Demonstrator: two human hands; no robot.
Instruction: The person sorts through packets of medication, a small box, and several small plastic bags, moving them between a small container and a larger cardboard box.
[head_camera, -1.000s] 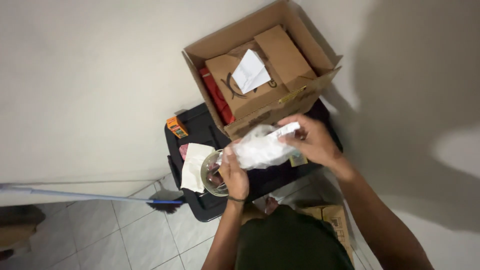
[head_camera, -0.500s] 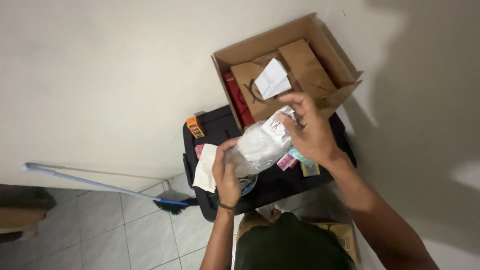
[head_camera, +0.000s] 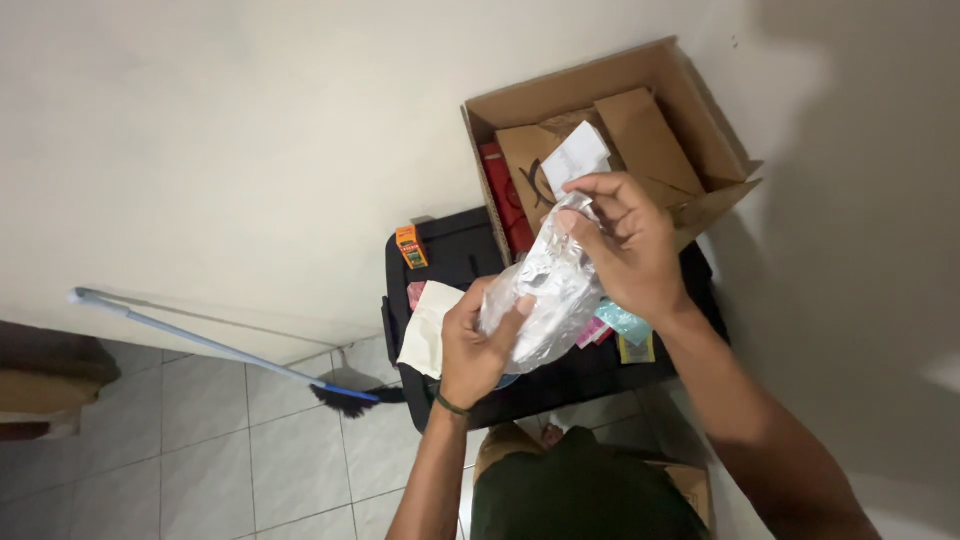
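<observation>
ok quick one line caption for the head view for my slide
Both hands, left hand and right hand, grip a crinkled clear plastic bag above a black case beside an open cardboard box.

Under my hands sits a black case (head_camera: 450, 250) on the tiled floor (head_camera: 200, 450). On it, beyond my grip, stands an open cardboard box (head_camera: 700, 130); left of my grip lie a small orange box (head_camera: 410, 246) and white cloth (head_camera: 425, 330); small coloured packets (head_camera: 625, 330) lie just beneath my right wrist.

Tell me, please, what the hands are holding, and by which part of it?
Both hold a crinkled clear plastic bag: the left hand grips its lower end, the right hand pinches its upper end.
</observation>
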